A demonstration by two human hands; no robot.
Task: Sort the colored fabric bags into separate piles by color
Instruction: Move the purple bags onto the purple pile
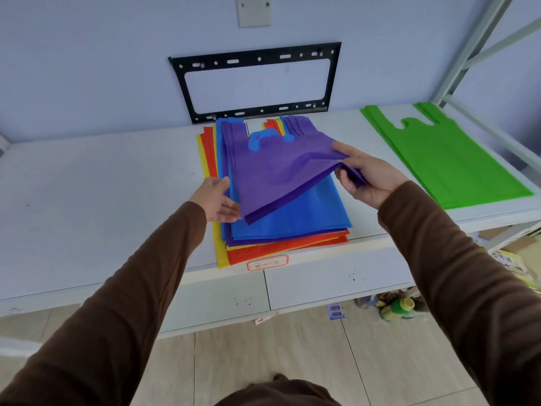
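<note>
Purple bags [272,168], thin matte non-woven, vest-cut handles, lifted off mixed stack [281,230] of blue, red, yellow layers. Right hand [366,174] pinches their right edge, thumb on top. Left hand [215,199] open, fingers under lower-left corner. Green pile [445,159] flat, far right on white worktop [87,186].

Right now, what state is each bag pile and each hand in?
Purple bags: right edge lifted off the stack.
Blue bags: flat, topmost under the purple.
Mixed stack: unsorted.
Green pile: flat, separate, at right.
Right hand: grip shut on purple bags.
Left hand: open, at the stack's left edge.
</note>
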